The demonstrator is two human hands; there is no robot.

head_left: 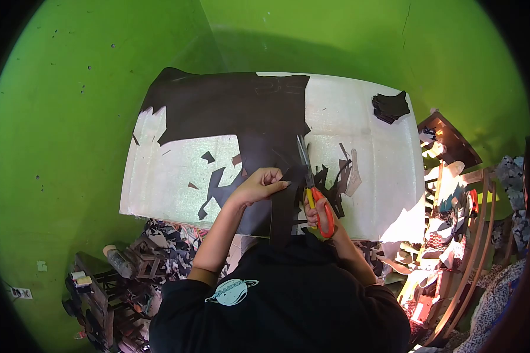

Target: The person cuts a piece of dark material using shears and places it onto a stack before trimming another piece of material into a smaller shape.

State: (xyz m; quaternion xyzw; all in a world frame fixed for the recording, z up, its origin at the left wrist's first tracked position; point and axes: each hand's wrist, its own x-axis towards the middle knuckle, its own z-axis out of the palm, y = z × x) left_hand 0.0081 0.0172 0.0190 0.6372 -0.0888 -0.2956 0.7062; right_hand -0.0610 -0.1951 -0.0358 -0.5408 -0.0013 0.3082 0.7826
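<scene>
A large dark brown sheet of leather-like material (218, 109) lies over the white table top (359, 123), with ragged cut edges and faint outlines drawn near its upper right corner. My left hand (262, 187) pinches a strip of this sheet (284, 212) between thumb and fingers, lifting it a little. In my right hand (318, 215) are scissors (317, 203) with orange and yellow handles. Their blades point away from me, beside the sheet's right edge, and look nearly closed. Dark offcuts (338, 188) and a pale, curved flat piece (354, 173) lie right of the scissors.
A stack of dark cut pieces (390, 107) sits at the table's far right. Small scraps (208, 157) are scattered on the left. Green walls (70, 117) stand behind and to the left. Below are a wooden stool (147, 259), a bottle (119, 262) and heaped scraps; wooden furniture (480, 235) stands right.
</scene>
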